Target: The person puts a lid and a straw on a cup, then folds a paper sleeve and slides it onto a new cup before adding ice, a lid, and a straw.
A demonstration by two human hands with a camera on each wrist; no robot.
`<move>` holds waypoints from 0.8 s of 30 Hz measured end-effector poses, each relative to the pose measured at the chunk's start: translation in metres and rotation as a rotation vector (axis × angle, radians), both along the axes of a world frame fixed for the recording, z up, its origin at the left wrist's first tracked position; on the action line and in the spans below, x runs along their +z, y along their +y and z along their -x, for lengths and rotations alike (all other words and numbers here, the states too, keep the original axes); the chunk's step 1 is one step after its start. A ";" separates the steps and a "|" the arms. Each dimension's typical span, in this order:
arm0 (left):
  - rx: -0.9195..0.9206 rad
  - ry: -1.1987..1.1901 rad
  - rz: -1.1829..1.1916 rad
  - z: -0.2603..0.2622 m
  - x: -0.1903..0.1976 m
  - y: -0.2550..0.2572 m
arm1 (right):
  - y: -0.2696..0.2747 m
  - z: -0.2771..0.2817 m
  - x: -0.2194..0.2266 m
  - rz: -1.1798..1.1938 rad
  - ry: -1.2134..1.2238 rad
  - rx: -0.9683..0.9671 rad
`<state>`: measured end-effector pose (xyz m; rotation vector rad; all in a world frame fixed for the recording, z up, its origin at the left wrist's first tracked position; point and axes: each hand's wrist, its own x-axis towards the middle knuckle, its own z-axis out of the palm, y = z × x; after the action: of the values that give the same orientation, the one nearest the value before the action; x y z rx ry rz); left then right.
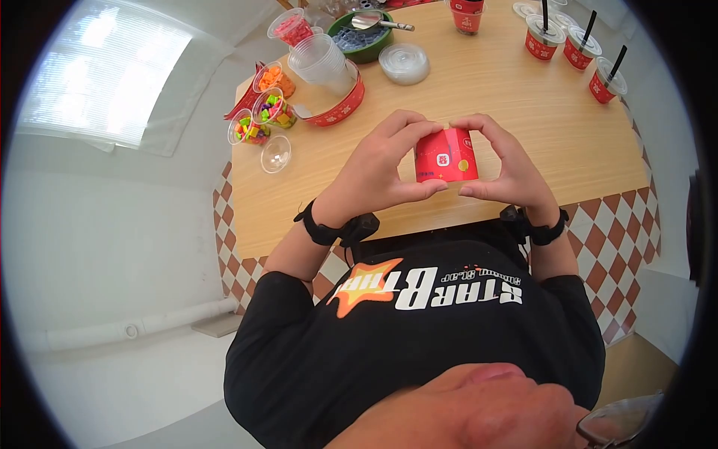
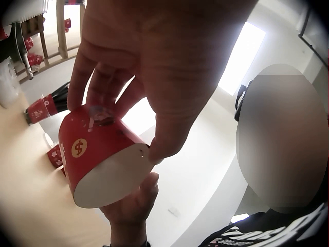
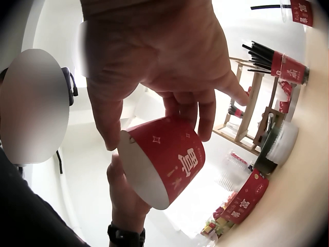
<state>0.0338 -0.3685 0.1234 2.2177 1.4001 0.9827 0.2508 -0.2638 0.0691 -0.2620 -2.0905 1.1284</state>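
Observation:
A red printed paper cup sleeve (image 1: 446, 155), white inside, is held between both hands over the front of the table. My left hand (image 1: 384, 163) grips its left side, thumb at the near edge and fingers around the far one. On the opposite side, my right hand (image 1: 511, 163) holds it with thumb and fingertips. The left wrist view shows the sleeve (image 2: 100, 159) tilted, its wide white opening toward the body. In the right wrist view, the thumb lies at the sleeve's (image 3: 169, 157) rim and the other fingers reach behind it.
Clear plastic cups (image 1: 318, 63) stand stacked beside a red paper strip ring (image 1: 340, 108). Cups of colourful cubes (image 1: 274, 111) and a clear dome lid (image 1: 276, 154) sit left. A green bowl (image 1: 363, 45) and stacked lids (image 1: 404, 63) are farther back. Lidded drinks (image 1: 544, 41) stand right.

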 end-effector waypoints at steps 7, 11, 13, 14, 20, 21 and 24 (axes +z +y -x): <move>-0.020 0.106 -0.057 -0.002 0.008 0.001 | 0.001 -0.001 0.008 -0.031 -0.020 -0.013; -0.032 0.092 0.018 -0.005 0.010 -0.001 | 0.001 -0.004 0.009 -0.163 -0.062 -0.044; -0.037 0.081 0.048 -0.004 0.012 0.000 | 0.000 -0.004 0.011 -0.178 -0.069 -0.049; -0.038 0.082 0.047 -0.002 0.013 0.002 | -0.001 -0.003 0.011 -0.150 -0.062 -0.035; -0.188 0.038 0.046 0.000 0.016 0.003 | 0.002 -0.008 0.016 0.007 -0.031 0.121; -0.168 0.049 0.037 -0.001 0.016 0.002 | 0.003 -0.008 0.016 0.013 -0.036 0.132; -0.098 0.106 0.008 -0.005 0.018 -0.001 | 0.003 -0.004 0.012 -0.033 -0.030 0.054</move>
<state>0.0390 -0.3695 0.1416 2.3393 1.3225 0.8366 0.2551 -0.2613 0.0812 -0.2090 -2.1517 1.1272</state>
